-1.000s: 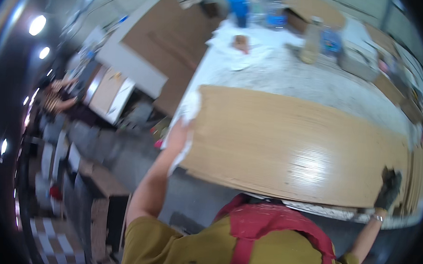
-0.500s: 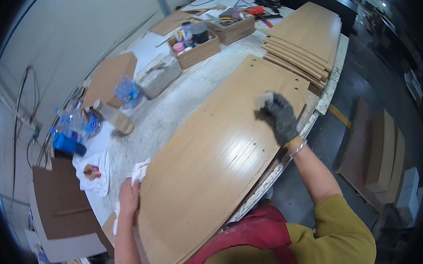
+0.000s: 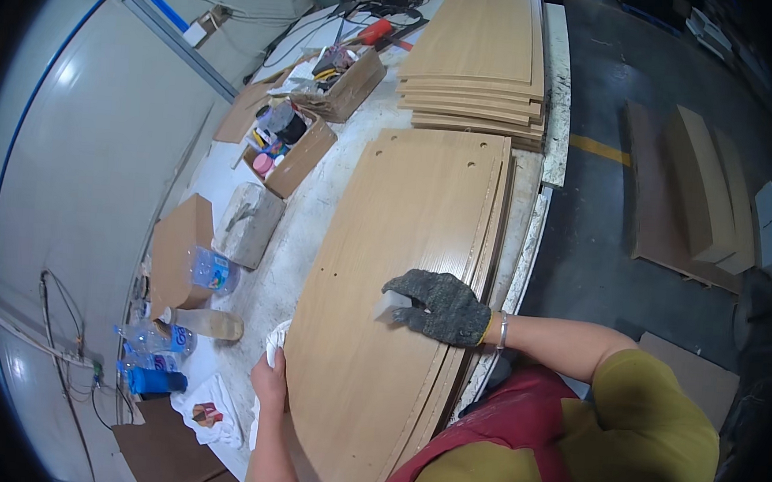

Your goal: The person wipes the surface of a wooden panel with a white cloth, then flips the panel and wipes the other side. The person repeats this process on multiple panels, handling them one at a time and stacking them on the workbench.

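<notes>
I had the L head cam: wide fisheye, looking down & fwd from above the R hand [image 3: 444, 308], fairly close. That hand sat nr ctr, the L hand [image 3: 269, 380] lower left of it. Past both, view ran up the table [image 3: 305, 227], w/ wall [image 3: 81, 160] left of the L hand, floor [image 3: 585, 240] up-right of the R.

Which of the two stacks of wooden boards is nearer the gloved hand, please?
The near stack, beneath the gloved right hand, with the left hand at its edge; the other stack lies farther along the table, neither hand over it.
</notes>
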The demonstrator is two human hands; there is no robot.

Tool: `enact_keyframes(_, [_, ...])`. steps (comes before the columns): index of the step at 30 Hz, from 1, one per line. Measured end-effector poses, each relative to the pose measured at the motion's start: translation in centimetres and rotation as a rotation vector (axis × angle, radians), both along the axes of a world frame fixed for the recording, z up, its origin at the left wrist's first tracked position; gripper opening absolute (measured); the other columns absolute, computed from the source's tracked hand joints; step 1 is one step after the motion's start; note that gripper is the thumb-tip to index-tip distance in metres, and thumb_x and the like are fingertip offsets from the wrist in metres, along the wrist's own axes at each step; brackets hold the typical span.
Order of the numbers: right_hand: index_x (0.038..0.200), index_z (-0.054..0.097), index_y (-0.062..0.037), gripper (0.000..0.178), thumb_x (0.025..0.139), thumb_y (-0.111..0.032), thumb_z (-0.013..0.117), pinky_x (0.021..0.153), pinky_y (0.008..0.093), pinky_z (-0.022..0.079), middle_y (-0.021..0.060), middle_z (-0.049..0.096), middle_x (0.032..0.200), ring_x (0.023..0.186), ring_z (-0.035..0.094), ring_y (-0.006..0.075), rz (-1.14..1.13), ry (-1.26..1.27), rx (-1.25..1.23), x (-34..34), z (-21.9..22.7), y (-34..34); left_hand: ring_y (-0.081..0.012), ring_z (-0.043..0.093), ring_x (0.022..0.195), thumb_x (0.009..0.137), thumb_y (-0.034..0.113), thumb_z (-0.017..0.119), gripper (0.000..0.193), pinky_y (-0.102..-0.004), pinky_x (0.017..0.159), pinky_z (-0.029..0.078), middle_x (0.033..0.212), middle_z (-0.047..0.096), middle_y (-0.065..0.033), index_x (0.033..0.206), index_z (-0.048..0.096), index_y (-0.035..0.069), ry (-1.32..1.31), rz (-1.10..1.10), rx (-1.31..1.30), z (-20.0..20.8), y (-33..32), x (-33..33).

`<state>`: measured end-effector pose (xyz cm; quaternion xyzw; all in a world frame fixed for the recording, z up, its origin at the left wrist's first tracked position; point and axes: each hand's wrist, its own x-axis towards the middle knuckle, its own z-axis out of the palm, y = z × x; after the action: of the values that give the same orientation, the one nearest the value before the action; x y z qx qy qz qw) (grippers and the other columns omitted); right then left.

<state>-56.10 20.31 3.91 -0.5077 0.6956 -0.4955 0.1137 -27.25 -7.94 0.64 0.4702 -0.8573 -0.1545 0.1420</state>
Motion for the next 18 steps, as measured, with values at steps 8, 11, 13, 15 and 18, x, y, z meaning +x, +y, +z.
enact_keyframes(8, [0.121, 0.058, 0.0, 0.038, 0.09, -0.022, 0.063, 0.079, 0.0334, 0.054, 0.0116, 0.064, 0.103, 0.091, 0.064, 0.0213, 0.03, -0.664, -0.142, -2.0, -1.2, -1.2, -0.016, 0.062, 0.085, 0.087, 0.023, 0.068, 0.042, -0.0323, 0.076, 0.049, 0.098, 0.068, -0.0103, 0.115, 0.062, -0.007, 0.086, -0.046, 0.606, 1.8, -2.7, 0.4])
enact_keyframes(11, [0.12, 0.058, 0.0018, 0.035, 0.091, -0.017, 0.061, 0.075, 0.0286, 0.053, 0.0081, 0.064, 0.098, 0.085, 0.063, 0.0162, 0.054, -1.039, -0.223, -2.8, -0.6, 0.1, -0.0158, 0.061, 0.085, 0.085, 0.021, 0.071, 0.039, -0.0327, 0.075, 0.049, 0.095, 0.068, -0.009, 0.11, 0.063, -0.007, 0.073, -0.045, 0.449, 2.2, -5.2, 0.5])
enact_keyframes(13, [0.118, 0.059, 0.0017, 0.031, 0.092, -0.015, 0.06, 0.071, 0.0259, 0.053, 0.0075, 0.064, 0.094, 0.078, 0.062, 0.0129, 0.032, -1.13, -0.248, -2.8, 0.1, 2.2, -0.0162, 0.062, 0.081, 0.083, 0.021, 0.073, 0.037, -0.0319, 0.071, 0.049, 0.092, 0.067, -0.0088, 0.105, 0.063, -0.007, 0.195, -0.061, 0.418, 7.1, -1.7, -1.6])
enact_keyframes(15, [0.115, 0.059, 0.0018, 0.029, 0.092, -0.016, 0.06, 0.069, 0.0271, 0.055, 0.0085, 0.065, 0.094, 0.078, 0.063, 0.0138, 0.011, -1.091, -0.327, -1.9, 0.3, 4.2, -0.0129, 0.059, 0.07, 0.082, 0.016, 0.073, 0.029, -0.0312, 0.064, 0.049, 0.086, 0.067, -0.007, 0.1, 0.066, -0.005, 0.113, -0.024, 0.257, 13.4, -0.4, -1.8])
enact_keyframes(18, [0.118, 0.057, 0.0015, 0.038, 0.091, -0.023, 0.066, 0.07, 0.0291, 0.057, 0.0096, 0.064, 0.097, 0.08, 0.065, 0.0154, 0.102, -1.133, -0.426, -2.2, 1.3, 7.5, -0.0112, 0.057, 0.071, 0.081, 0.01, 0.072, 0.023, -0.0273, 0.065, 0.048, 0.082, 0.066, -0.0023, 0.1, 0.066, -0.002, 0.218, -0.107, 0.173, 20.5, 0.6, 0.3])
